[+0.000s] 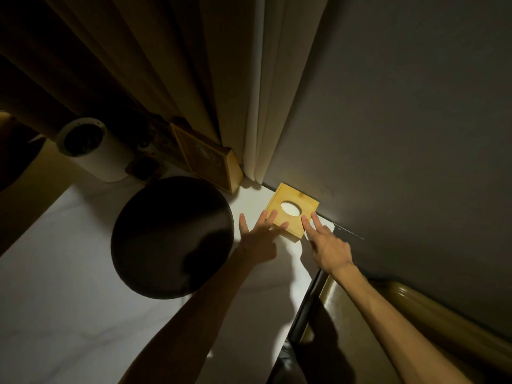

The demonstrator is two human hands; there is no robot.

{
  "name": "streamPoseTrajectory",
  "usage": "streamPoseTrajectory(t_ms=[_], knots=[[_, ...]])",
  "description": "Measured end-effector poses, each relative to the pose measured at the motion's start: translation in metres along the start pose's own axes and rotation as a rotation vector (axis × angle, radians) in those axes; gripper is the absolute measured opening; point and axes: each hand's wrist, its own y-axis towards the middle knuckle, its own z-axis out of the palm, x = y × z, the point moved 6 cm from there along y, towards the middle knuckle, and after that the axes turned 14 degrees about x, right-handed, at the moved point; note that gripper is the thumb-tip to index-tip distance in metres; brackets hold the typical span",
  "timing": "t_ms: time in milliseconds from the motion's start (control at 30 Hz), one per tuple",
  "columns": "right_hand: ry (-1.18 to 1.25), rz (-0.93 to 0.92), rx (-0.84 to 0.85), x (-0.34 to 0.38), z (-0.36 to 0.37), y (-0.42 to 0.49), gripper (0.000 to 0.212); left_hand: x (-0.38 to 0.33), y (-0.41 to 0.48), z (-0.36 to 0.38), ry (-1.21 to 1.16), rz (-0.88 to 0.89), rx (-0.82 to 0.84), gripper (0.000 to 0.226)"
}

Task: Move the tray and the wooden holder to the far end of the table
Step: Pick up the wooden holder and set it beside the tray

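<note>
The wooden holder (291,199) is a flat, light square box with an oval hole in its top. It lies on the white table (69,286) in the far right corner, close to the grey wall. My left hand (259,239) is spread flat, fingertips resting on the holder's near left edge. My right hand (327,245) touches the holder's near right edge with two extended fingers. Neither hand grips it. The tray (166,236) is a dark round dish lying flat on the table to the left of my left hand.
A white cylindrical device (91,148) stands at the far left. A wooden-framed box (210,159) leans against the curtains (166,79) at the back. The grey wall (401,120) bounds the table's right side. A dark chair back and padded seat (346,314) lie lower right.
</note>
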Motion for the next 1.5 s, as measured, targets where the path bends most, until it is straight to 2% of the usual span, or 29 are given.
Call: streamPoseTrajectory(t_ms=[200,367,500,700,900,1167,1500], knots=[[-0.039,-0.001,0.015,0.008,0.004,0.002,0.077,-0.010,-0.013,-0.010,-0.015,-0.136,-0.140,0.038],[-0.080,-0.063,0.100,0.009,0.022,-0.004,0.079,0.000,-0.020,0.009,-0.002,-0.184,-0.060,0.046],[-0.079,-0.069,0.058,0.003,0.025,-0.001,0.077,0.008,-0.017,0.010,0.017,-0.238,-0.075,0.058],[-0.041,-0.094,0.047,0.003,0.028,0.002,0.083,0.009,-0.017,0.007,0.007,-0.213,-0.084,0.047],[0.055,-0.102,-0.070,0.004,0.004,0.004,0.069,-0.006,-0.023,0.004,0.028,-0.203,-0.133,0.057],[-0.027,-0.091,-0.018,-0.009,-0.006,0.030,0.059,-0.002,-0.015,0.003,0.008,-0.215,-0.186,0.052],[0.075,-0.093,-0.003,-0.009,0.001,0.032,0.056,-0.006,-0.018,0.000,-0.032,-0.217,-0.235,0.052]])
